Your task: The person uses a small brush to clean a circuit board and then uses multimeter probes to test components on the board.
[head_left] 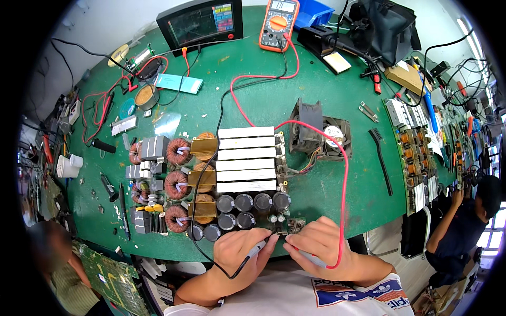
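Observation:
A large power circuit board lies in front of me, with white-topped heat sinks (245,164), copper-wound coils (177,186) and black capacitors (244,203). At its near right corner, my left hand (238,250) is closed round a black test probe (255,249). Just beside it, my right hand (320,241) grips a red test probe (313,258). Both hands point inward at small parts on the board's near edge; the probe tips are too small to make out. The black and red leads run up to an orange multimeter (279,23) at the back of the table.
Two black cooling fans (321,131) stand right of the board, wired to it. Further right lie a black brush (381,160) and another circuit board (416,152). A screen device (201,25) stands at the back. People sit at both sides.

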`<state>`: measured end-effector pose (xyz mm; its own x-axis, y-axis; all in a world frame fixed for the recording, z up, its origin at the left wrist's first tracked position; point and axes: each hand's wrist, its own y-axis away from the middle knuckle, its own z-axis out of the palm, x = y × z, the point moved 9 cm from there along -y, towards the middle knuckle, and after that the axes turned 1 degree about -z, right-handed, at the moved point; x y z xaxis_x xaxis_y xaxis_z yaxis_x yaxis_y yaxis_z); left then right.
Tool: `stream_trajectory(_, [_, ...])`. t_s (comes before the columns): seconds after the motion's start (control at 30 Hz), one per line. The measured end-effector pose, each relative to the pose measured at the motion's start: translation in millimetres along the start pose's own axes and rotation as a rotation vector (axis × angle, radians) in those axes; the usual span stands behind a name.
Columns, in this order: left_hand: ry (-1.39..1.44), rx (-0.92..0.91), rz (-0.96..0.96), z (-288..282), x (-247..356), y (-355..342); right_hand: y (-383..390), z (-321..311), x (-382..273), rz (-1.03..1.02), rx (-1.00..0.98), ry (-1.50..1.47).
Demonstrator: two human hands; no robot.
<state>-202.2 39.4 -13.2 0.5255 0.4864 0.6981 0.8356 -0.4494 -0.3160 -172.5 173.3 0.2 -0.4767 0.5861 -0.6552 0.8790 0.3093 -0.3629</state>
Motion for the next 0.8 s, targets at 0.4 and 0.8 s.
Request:
stream_trajectory(0.4, [0.029, 0.091, 0.020, -3, -4, 11, -39, -94, -18, 0.024, -0.105, -0.037])
stream_trajectory(0.8, [0.078, 0.097, 0.012, -4, -9, 11, -315, -108, 161, 0.039, 0.075, 0.919])
